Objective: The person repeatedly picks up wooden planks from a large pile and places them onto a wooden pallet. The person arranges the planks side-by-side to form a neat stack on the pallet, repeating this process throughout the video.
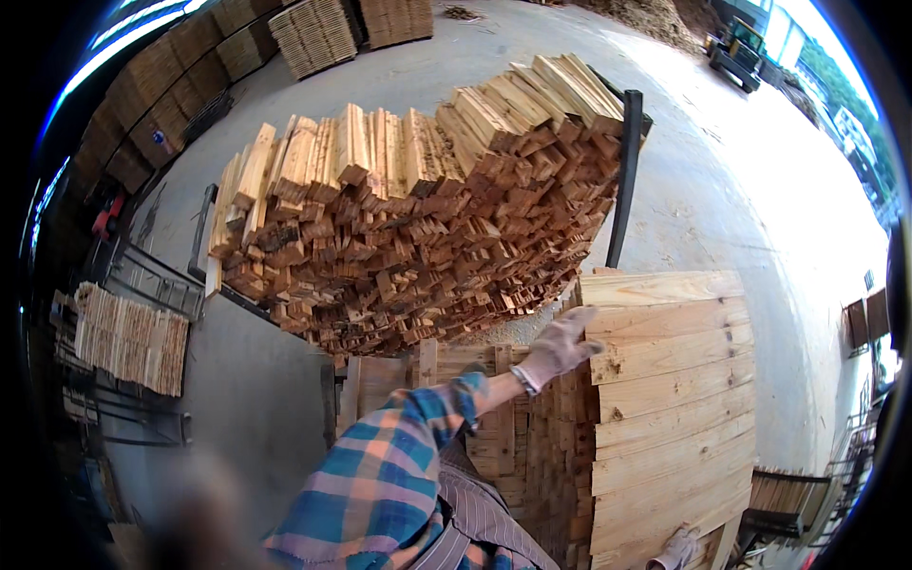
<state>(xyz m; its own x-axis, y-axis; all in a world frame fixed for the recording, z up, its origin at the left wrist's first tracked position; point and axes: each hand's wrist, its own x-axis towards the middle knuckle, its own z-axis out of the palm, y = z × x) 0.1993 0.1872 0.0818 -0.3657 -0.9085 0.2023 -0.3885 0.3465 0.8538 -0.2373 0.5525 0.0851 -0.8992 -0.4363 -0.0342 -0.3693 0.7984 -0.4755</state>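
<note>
A neat stack of pale sawn boards (674, 380) stands in front of me on the right, its top boards lying side by side. My left hand (556, 351), in a light work glove, reaches to the far left edge of that stack. Its thumb and fingers are apart and touch the board ends. At the lower edge of the picture my right hand (676, 551), also gloved, lies against the nearest top boards with its fingers partly stretched out. Most of the right hand is cut off by the frame.
Ahead is a big heap of loose sawn timber pieces (408, 237) between dark metal posts (625, 180). More bundled boards (131, 337) stand at the left, with tall stacks (313, 38) behind. A yellow loader (737, 52) is parked far right on the concrete floor (693, 180).
</note>
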